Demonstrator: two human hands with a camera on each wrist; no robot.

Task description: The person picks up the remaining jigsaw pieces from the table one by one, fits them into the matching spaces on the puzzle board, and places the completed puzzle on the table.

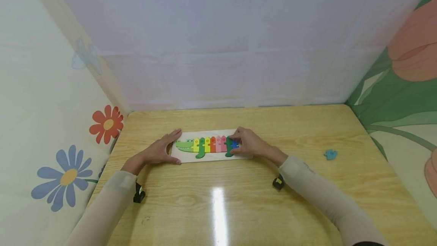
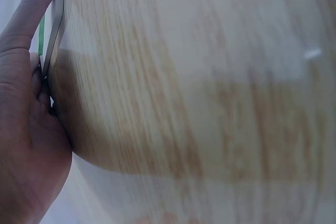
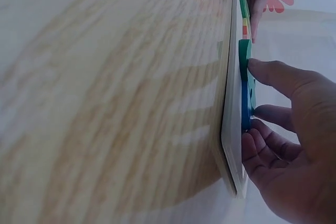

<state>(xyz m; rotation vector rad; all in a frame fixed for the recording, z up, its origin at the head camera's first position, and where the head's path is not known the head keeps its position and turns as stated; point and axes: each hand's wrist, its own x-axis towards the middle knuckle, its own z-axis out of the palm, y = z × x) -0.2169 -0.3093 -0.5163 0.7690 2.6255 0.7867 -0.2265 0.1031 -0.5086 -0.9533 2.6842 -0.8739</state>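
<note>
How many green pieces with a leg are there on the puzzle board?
2: one green piece between two yellow pieces, another beside the blue piece, at the right hand. That hand may hide more.

Right hand (image 3: 310, 140), fingers curled, at blue piece (image 3: 244, 103) beside green piece (image 3: 243, 56) on pale board (image 3: 232, 124)

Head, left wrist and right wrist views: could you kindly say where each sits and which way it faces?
Head: on the head, facing forward and down at the crocodile puzzle; arms, left grip and right grip show.
Left wrist: on that wrist, facing across the table; left grip at left.
Right wrist: on that wrist, facing along the puzzle's edge; both grips.
Head and right wrist share the blue piece.
</note>
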